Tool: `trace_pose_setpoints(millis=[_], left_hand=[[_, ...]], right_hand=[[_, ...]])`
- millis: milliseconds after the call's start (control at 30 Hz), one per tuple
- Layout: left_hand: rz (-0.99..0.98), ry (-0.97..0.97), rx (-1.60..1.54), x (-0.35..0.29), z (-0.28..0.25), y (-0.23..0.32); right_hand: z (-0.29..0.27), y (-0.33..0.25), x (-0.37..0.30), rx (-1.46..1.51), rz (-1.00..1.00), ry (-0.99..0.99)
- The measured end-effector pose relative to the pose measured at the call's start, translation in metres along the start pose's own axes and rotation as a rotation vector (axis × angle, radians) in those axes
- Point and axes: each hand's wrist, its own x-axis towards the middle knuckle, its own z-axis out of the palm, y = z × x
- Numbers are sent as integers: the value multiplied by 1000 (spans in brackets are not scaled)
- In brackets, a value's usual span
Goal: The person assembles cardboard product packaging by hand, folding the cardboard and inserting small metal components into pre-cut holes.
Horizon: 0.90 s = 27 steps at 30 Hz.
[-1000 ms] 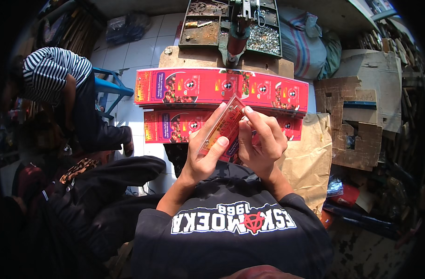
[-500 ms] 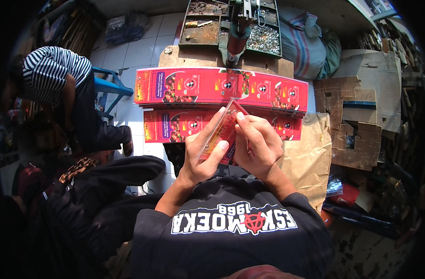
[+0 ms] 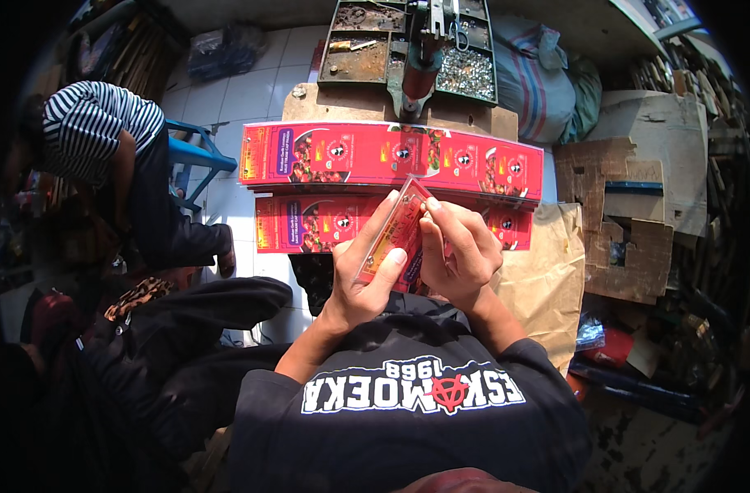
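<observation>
My left hand [image 3: 360,275] grips a glossy red printed strip [image 3: 395,234] by its left side, thumb across its face and fingers behind. The strip is tilted, its narrow top end pointing away from me; a clear, shiny edge runs along its left. My right hand [image 3: 464,251] is closed in a pinch at the strip's upper right edge; whether a small piece is between the fingertips I cannot make out. Just beyond lies a stack of long red printed strips [image 3: 367,156] with food pictures. A second red stack [image 3: 276,222] lies nearer, partly hidden behind my hands.
Behind the stacks stands a hand press [image 3: 422,74] on a brown board [image 3: 309,107], with a compartment tray [image 3: 354,62] of small metal bits and scissors [image 3: 460,34]. Brown paper [image 3: 547,271] and cut cardboard [image 3: 630,164] lie right. At left, a person in stripes [image 3: 104,123] bends near a blue stool [image 3: 198,152].
My right hand shifts slightly right and its fingertips move a little along the strip's edge. The left hand keeps its hold, with the strip tilted almost as before.
</observation>
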Motion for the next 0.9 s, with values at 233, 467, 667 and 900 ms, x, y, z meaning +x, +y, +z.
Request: trace_pose_setpoints(millis=[233, 467, 667, 900], left_hand=[[-77, 5, -14, -1, -1, 3], [47, 5, 28, 0, -1, -4], [108, 9, 68, -2, -2, -9], [177, -18, 68, 0, -2, -11]], right_hand=[[4, 0, 0, -10, -34, 14], [5, 0, -2, -15, -87, -8], [-1, -2, 0, -63, -116, -85], [-4, 2, 0, -74, -172, -110]])
